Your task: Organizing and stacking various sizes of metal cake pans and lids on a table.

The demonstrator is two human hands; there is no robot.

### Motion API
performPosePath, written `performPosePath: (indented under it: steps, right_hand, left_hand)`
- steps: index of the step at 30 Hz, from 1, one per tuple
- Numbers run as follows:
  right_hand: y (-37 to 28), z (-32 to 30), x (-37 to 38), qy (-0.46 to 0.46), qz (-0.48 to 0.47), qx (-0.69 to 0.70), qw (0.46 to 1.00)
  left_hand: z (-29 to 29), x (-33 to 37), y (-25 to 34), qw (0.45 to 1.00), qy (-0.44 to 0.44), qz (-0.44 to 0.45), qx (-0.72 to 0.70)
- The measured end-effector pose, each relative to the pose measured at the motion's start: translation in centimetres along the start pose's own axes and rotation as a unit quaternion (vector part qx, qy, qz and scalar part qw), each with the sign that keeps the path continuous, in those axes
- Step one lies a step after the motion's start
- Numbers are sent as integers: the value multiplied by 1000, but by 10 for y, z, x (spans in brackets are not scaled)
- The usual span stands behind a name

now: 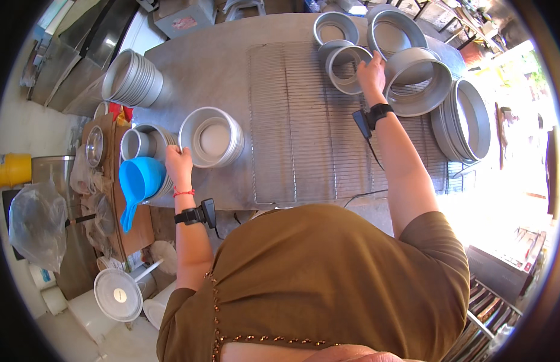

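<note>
My right hand (pixel 371 77) is closed at the rim of a small round metal cake pan (pixel 337 77) over the wire rack. Its fingers also come close to a wide cake pan (pixel 434 96) on the right. At the near left, my left hand (pixel 179 166) is closed at the rim of a stack of round pans (pixel 165 140); its fingertips are partly hidden. A smaller pan (pixel 132 145) and a blue plastic dipper (pixel 138 178) lie in or on that stack. Beside this hand stands another nested pan stack (pixel 233 145).
The wire rack (pixel 286 127) covers much of the metal table (pixel 201 66). More pans (pixel 335 27) and a large pan (pixel 397 33) stand at the far right, with stacked wide pans (pixel 461 123) at the right edge. A tall pan stack (pixel 138 78) stands far left.
</note>
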State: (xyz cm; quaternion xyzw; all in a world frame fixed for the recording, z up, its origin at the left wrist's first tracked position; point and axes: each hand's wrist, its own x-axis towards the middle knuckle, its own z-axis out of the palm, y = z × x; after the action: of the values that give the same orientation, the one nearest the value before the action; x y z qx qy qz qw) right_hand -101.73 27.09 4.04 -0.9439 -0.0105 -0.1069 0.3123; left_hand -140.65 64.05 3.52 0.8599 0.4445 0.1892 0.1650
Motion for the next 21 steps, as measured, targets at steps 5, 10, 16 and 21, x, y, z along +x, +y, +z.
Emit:
performPosePath:
  steps: [5,10,16,21]
  right_hand:
    - [19,7,-8,31,-135,34,990]
    - [9,-3,-39,-82,-91,176,977]
    - [-61,-38,-110,-401,-22,386,830]
    - [-110,-64,-161,-472,-31,409,780]
  left_hand:
    - [-12,15,6,999,-23,34,-4]
    - [-45,17,40,997,-8,41,-67]
    - [-64,10,79,959,0,52,-277]
    - [-68,-4,118,940,4,73,-332]
